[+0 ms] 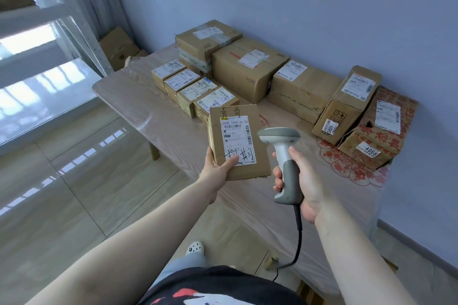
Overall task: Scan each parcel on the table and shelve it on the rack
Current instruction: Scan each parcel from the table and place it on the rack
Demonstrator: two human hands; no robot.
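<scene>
The parcel (239, 141) is a small flat cardboard box held up above the near edge of the table (138, 104), label facing up, with the left hand (218, 168) gripping its lower corner, thumb pressed on the label. Just to the right of the parcel, the right hand (301, 181) is wrapped around the grip of a white and grey scanner (282, 156), whose head sits beside the label; its dark cable (298, 233) hangs down toward the floor. Behind the parcel a row of four small boxes (192, 86) runs away across the table, and beyond those stand bigger cartons (247, 69) against the wall. Right of the parcel, a tilted carton (347, 104) leans by a red-printed box (379, 131). Far left of the parcel rises the metal rack (81, 25), with another box (119, 47) on the floor beside it.
</scene>
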